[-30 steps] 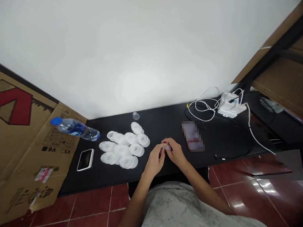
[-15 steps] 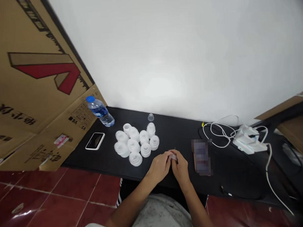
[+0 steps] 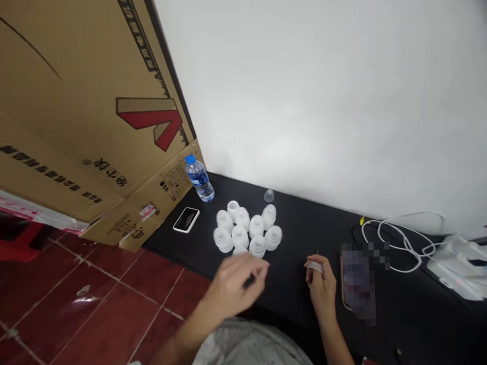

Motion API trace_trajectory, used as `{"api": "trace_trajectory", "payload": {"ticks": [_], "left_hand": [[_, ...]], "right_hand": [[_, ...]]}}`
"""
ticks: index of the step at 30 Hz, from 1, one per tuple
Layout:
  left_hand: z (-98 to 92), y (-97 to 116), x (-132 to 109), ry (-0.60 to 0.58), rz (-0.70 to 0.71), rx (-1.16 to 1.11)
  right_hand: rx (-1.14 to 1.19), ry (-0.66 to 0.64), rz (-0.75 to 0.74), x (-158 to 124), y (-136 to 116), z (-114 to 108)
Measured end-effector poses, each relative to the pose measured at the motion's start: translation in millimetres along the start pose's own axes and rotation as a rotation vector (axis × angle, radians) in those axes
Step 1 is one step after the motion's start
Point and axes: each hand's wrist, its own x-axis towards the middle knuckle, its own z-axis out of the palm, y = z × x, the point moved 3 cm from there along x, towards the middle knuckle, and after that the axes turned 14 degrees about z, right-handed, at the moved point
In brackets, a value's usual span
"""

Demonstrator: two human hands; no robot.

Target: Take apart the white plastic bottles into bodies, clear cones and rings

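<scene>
My left hand (image 3: 236, 284), slightly blurred, hovers over the front edge of the black table. Its fingers are curled, with thumb and forefinger close in a pinch; anything between them is too small to make out. Beyond it stand several white plastic bottles (image 3: 240, 237) with translucent domed tops, grouped together; one at the back shows an open neck. The left hand partly covers the nearest bottle. Further right, my right hand (image 3: 322, 289) is closed around a narrow whitish band (image 3: 315, 266) curving over its fingers. A clear dome cap (image 3: 269, 195) lies apart near the wall.
At the back left stands a water bottle (image 3: 199, 178) with a blue cap, near a white-edged device (image 3: 186, 220). A blurred-out phone (image 3: 356, 279) lies right of my right hand. White cables (image 3: 405, 240) run to a white power strip (image 3: 458, 268). A large cardboard box (image 3: 84, 103) borders the left.
My hands were together and have come apart: the left moved left toward the bottles, while the right keeps the whitish band. The view has turned to the left.
</scene>
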Motion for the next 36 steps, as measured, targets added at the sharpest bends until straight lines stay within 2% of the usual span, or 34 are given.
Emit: {"api": "trace_trajectory", "payload": {"ticks": [2, 3, 5, 6, 9, 11, 15, 20, 23, 27, 28, 31, 32, 33, 34, 36], "left_hand": [[-39.9, -26, 22, 0.083, -0.055, 0.178], [-56.5, -43, 34, 0.086, -0.104, 0.285], [-80.2, -78, 56, 0.014, -0.188, 0.443], [-86.6, -96, 65, -0.063, -0.221, 0.465], [-87.5, -143, 88, -0.375, -0.365, 0.318], [-82.5, -165, 99, -0.508, -0.505, 0.253], [-69.0, -189, 116, -0.61, -0.593, 0.222], [-55.4, -201, 122, -0.659, -0.632, 0.232], [-56.2, -200, 122, -0.6, -0.617, 0.258], [-66.0, -183, 117, -0.394, -0.533, 0.311], [-68.7, -175, 116, -0.302, -0.495, 0.294], [-77.7, -136, 109, 0.186, -0.32, 0.065], [-77.3, -119, 106, 0.263, -0.275, 0.014], [-74.4, -100, 103, 0.298, -0.241, -0.038], [-68.0, -81, 100, 0.283, -0.213, -0.098], [-43.9, -43, 92, 0.139, -0.197, -0.211]], "right_hand": [[0.058, 0.006, 0.037, 0, 1, 0], [0.084, 0.008, 0.049, 0, 1, 1], [0.115, 0.01, 0.055, 0, 0, 1], [0.12, 0.009, 0.051, 0, 0, 1], [0.118, -0.01, 0.03, 1, -1, 1], [0.128, -0.018, 0.022, 3, -1, 1], [0.168, 0.007, 0.013, 5, 0, -1], [0.184, 0.009, 0.026, 6, 3, -1], [0.218, 0.001, 0.021, 5, 3, -1], [0.289, -0.03, -0.02, 2, -1, -1], [0.295, -0.039, -0.033, 2, -2, 0], [0.32, -0.044, -0.023, 1, -4, 1], [0.339, -0.044, -0.007, 1, -3, 1], [0.361, -0.057, 0.001, 1, -3, 2], [0.387, -0.074, 0.001, 1, -3, 3], [0.437, -0.149, -0.002, 0, -4, 5]]}}
